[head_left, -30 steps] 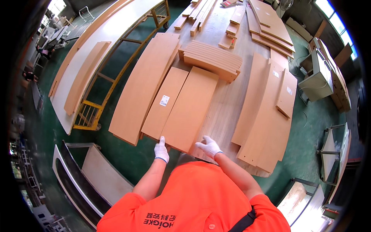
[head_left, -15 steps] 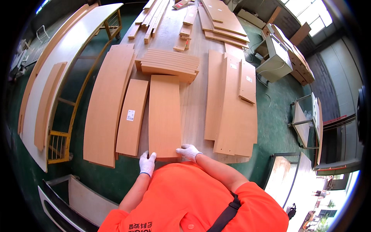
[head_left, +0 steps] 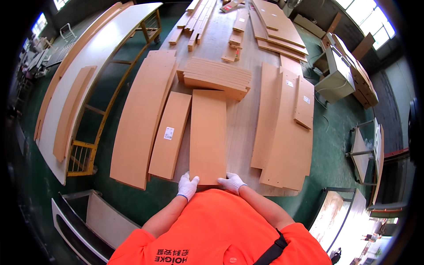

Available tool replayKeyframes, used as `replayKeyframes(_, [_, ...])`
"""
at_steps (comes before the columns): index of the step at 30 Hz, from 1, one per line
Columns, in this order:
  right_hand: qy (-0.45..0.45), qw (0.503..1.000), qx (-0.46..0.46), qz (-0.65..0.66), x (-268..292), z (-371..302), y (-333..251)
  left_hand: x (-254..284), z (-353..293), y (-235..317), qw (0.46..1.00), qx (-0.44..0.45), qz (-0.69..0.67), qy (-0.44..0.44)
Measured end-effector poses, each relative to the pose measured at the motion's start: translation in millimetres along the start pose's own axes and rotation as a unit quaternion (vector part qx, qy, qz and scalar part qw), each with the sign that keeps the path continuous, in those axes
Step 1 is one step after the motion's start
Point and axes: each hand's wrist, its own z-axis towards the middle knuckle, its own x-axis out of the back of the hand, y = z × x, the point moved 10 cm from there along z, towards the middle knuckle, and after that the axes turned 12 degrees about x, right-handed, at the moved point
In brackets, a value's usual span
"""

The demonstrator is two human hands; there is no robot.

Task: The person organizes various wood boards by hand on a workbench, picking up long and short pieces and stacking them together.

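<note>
A plain wood-coloured panel (head_left: 208,137) lies lengthwise in front of me, its near end at the table's front edge and close to my body. My left hand (head_left: 187,186), in a white knit glove, grips its near left corner, thumb toward the top face. At the near right corner my gloved right hand (head_left: 232,183) holds the panel the same way; the fingers of both hands are partly hidden. The panel's far end meets a stack of narrow boards (head_left: 216,76) laid crosswise. A labelled narrower panel (head_left: 171,137) lies just left of it.
Large panels (head_left: 143,119) lie along the table's left side, and more panels (head_left: 287,137) on the right. Narrow strips (head_left: 196,22) and stacked boards (head_left: 278,26) occupy the far end. A white-topped cart (head_left: 104,42) with a yellow frame stands left; a metal-framed rack (head_left: 362,150) stands right.
The whole view has shifted, so the table appears farther right. My right hand has slid nearer to the panel's near corner. Both hands stay on the panel.
</note>
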Motion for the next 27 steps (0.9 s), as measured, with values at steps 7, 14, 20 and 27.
replayKeyframes(7, [-0.062,0.990,-0.037,-0.118,-2.8,-13.4,-38.7,-0.9,8.4,-17.3,0.998,-0.002,-0.057,-0.013])
replayKeyframes(14, [-0.053,0.997,-0.011,-0.059,-5.6,-6.3,-14.1,42.3,-11.1,1.7,0.994,-0.026,-0.042,0.098])
replayKeyframes(20, [-0.058,0.995,-0.010,-0.084,-3.4,-9.2,-26.5,125.2,9.1,21.2,0.900,-0.065,0.257,0.345])
replayKeyframes(27, [-0.061,0.992,-0.012,-0.108,0.1,-7.0,-21.1,127.8,40.0,47.2,0.902,0.055,0.353,0.243])
